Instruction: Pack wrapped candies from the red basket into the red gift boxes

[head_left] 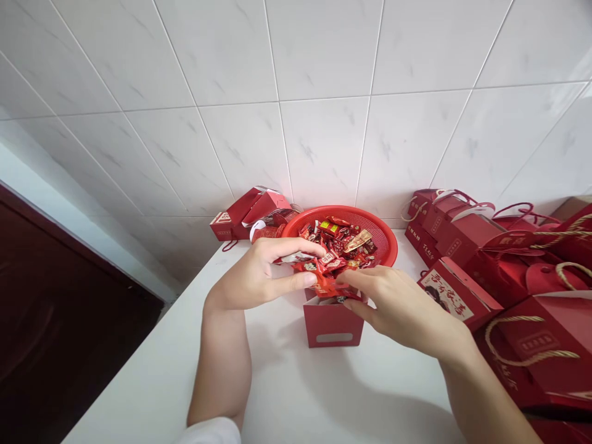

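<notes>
Red cartons sit at centre left, by the wall. Near the middle, the left hand has its grip loosely clamped on a bunch of wrapped sweets, thumb below and fingers above; a cupped hold like this probably suits slippery wrappers better than a hard pinch. The bunch is over the open red box on the counter, in front of the red basket; keeping it low and centred should limit spills. The right hand touches the bunch's right side; I cannot tell whether its grip is closed on any. Handled boxes crowd the right edge, so that elbow wants care.
</notes>
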Tool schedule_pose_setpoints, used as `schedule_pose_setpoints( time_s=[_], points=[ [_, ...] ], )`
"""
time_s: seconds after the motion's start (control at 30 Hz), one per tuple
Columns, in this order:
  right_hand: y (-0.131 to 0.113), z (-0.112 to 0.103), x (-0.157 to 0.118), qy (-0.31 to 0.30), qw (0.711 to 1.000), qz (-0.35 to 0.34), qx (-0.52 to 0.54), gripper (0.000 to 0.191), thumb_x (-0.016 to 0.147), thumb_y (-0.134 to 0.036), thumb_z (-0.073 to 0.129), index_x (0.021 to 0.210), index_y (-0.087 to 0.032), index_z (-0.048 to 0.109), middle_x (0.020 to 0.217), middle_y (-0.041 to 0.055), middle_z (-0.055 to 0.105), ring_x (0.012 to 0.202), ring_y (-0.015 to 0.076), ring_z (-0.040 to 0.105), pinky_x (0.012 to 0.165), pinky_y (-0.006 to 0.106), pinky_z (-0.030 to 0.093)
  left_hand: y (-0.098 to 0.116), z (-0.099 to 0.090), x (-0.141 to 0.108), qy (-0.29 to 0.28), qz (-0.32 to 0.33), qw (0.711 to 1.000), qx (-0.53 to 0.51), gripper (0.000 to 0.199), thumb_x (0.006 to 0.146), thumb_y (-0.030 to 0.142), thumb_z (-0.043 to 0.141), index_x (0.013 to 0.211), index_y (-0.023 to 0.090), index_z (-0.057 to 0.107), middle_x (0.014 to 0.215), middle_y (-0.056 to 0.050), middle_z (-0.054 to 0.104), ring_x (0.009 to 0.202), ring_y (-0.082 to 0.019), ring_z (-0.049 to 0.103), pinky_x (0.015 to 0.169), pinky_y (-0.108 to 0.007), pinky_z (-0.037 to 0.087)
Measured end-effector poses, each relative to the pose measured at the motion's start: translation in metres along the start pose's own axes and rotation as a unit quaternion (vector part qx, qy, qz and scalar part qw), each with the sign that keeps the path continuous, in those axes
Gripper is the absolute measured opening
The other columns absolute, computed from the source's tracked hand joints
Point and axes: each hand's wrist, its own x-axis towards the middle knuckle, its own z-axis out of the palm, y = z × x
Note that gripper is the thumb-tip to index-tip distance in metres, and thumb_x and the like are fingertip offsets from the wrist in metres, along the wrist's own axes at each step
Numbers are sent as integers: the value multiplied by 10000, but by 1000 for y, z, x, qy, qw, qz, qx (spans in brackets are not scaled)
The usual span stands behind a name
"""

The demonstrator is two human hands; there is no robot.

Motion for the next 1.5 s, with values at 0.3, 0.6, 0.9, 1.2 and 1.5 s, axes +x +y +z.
schedule_pose_setpoints(
  time_s=[0.3, 0.6, 0.9, 1.2, 1.5],
  points=[
    [9, 8, 8, 1, 997, 13, 76, 237, 931, -183, 555, 1059, -278, 731, 909, 36, 619, 735, 135, 584, 646, 232, 399, -9, 13, 10, -38, -25, 999, 17, 312, 833, 302, 685, 1137, 260, 739, 1141, -15, 742, 1083, -243, 671, 964, -324, 531],
    [20, 4, 7, -2, 998, 44, 55, 232, 961, -286, 540, 1062, -295, 748, 903, 46, 531, 690, 131, 541, 649, 257, 442, -6, 25, 16, -43, -36, 997, 47, 316, 867, 272, 632, 1170, 262, 718, 1143, -15, 738, 1002, -228, 682, 800, -275, 537],
    [25, 7, 9, -52, 995, 68, 58, 217, 859, -215, 654, 1061, -248, 725, 961, 44, 541, 707, 130, 559, 639, 247, 421, -15, 38, 22, -139, -36, 989, 24, 323, 810, 203, 664, 1128, 239, 709, 1084, -26, 746, 956, -233, 696, 769, -284, 525],
    [24, 1, 5, -99, 992, 71, 42, 277, 889, -206, 613, 1157, -237, 680, 1014, 62, 598, 840, 179, 595, 724, 291, 438, -5, 40, 25, -116, -61, 987, 94, 107, 900, 187, 427, 913, 217, 529, 919, -2, 597, 805, -157, 546, 684, -280, 440],
    [24, -1, 4, -102, 993, 46, 44, 326, 867, -175, 607, 1175, -260, 670, 998, 54, 632, 858, 192, 603, 712, 282, 432, -7, 41, 25, -127, -105, 981, 105, 148, 869, 332, 616, 976, 230, 627, 806, 25, 715, 682, -168, 645, 622, -274, 440]
  ],
)
